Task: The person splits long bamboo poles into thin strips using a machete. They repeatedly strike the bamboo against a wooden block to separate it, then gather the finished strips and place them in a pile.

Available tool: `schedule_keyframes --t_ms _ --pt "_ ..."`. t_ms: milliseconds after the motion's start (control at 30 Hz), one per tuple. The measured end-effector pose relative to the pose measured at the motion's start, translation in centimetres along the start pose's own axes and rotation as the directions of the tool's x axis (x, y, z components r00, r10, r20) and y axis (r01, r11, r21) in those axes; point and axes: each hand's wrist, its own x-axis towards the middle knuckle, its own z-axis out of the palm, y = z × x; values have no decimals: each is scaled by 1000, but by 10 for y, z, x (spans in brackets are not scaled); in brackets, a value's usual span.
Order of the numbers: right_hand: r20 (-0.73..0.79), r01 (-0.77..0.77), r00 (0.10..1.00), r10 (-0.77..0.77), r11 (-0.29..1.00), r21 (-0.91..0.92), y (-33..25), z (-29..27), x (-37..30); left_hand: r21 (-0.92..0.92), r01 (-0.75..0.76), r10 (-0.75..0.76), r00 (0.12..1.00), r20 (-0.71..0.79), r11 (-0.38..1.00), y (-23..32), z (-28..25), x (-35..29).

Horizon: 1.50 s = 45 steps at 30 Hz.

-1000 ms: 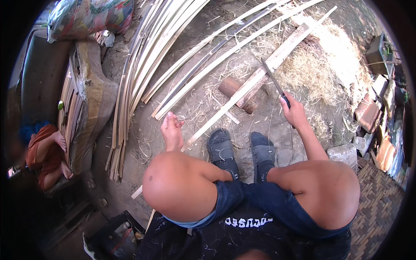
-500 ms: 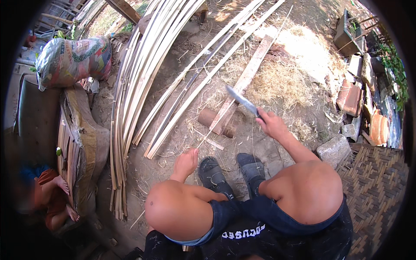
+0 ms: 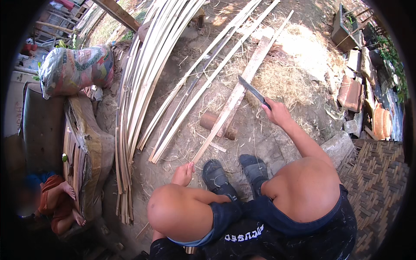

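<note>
My left hand (image 3: 183,174), low in the picture beside my left knee, is closed on the near end of a long pale strip (image 3: 208,143), which looks like split bamboo. The strip slants away up to the right along a narrow wooden board (image 3: 255,58). A short round log (image 3: 209,121) lies under the board's near part. In my right hand (image 3: 278,114) is a knife (image 3: 252,92) with a long dark blade and a dark handle. Its blade points up and left, with the tip over the board beside the strip; whether it touches is unclear.
Several pale strips (image 3: 147,69) lie in a long bundle on the left, with a few more between them and the board. Curly shavings (image 3: 281,82) cover the ground. A stuffed sack (image 3: 76,69) and a seated person's bare legs (image 3: 58,195) are far left. A woven mat (image 3: 377,186) lies right.
The knife has shifted up and to the right, and its blade looks darker. The strip now shows its broad face instead of its thin edge. The whole view has shifted slightly.
</note>
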Motion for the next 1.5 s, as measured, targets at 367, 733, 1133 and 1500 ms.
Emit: schedule_keyframes --t_ms 367,733,1133,1500 --pt "-157 -263 954 256 964 -26 34 -51 22 -237 491 -420 858 294 838 -58 -25 -44" --pt "-67 49 997 -49 999 -4 -12 23 -32 -499 281 -157 948 275 819 -2 0 24" --pt "-4 83 997 -83 995 53 -11 17 -34 -297 315 -273 946 176 901 -18 -3 1" --pt "152 185 974 -169 977 -101 -21 14 -40 -396 277 -184 949 257 875 -15 -10 10"
